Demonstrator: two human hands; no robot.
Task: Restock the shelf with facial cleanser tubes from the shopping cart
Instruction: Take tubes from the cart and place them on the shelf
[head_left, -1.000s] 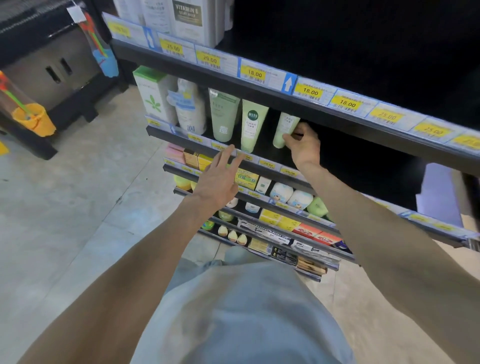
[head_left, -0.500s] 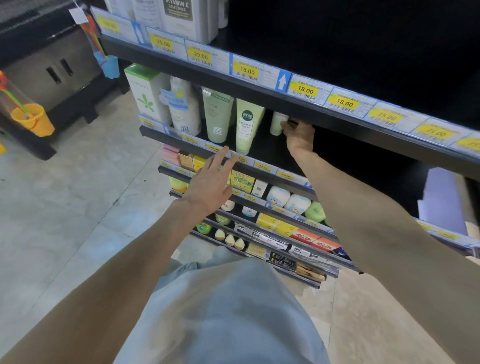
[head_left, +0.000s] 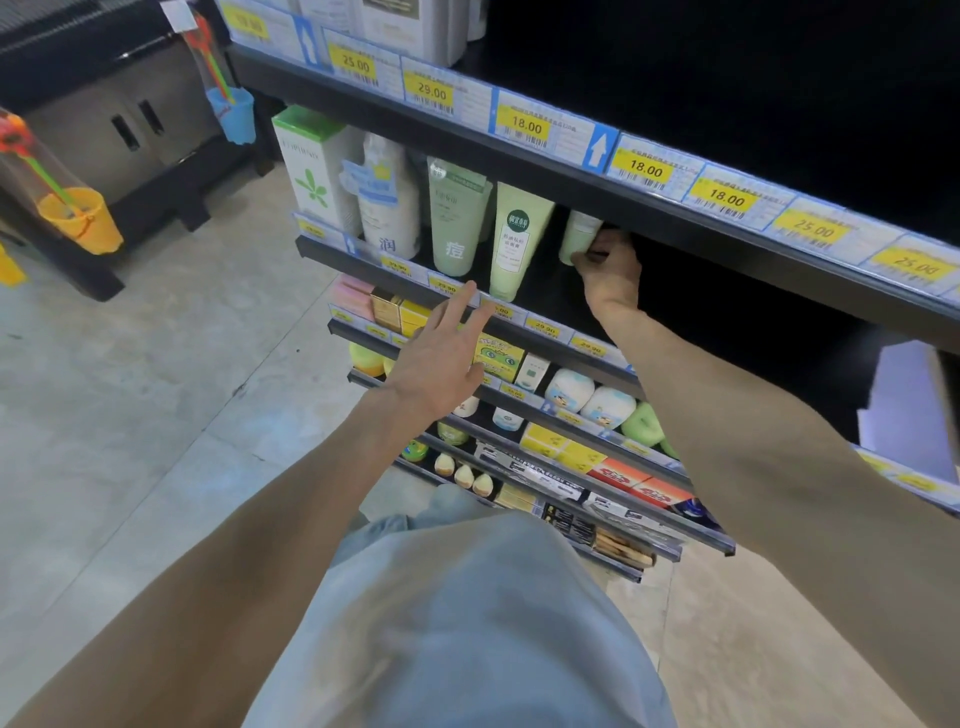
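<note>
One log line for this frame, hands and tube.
right hand: grips tube on shelf | left hand: open, holds nothing

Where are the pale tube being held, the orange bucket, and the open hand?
pale tube (head_left: 577, 236), head view, its body.
orange bucket (head_left: 83, 221), head view, front wall.
left hand (head_left: 441, 364), head view, its back.

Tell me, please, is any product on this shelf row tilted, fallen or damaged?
Nothing looks damaged or fallen. The pale green tube that the right hand holds sits further back than the yellow-green tube beside it, partly hidden under the shelf above. The left hand hovers open, holding nothing.
</note>
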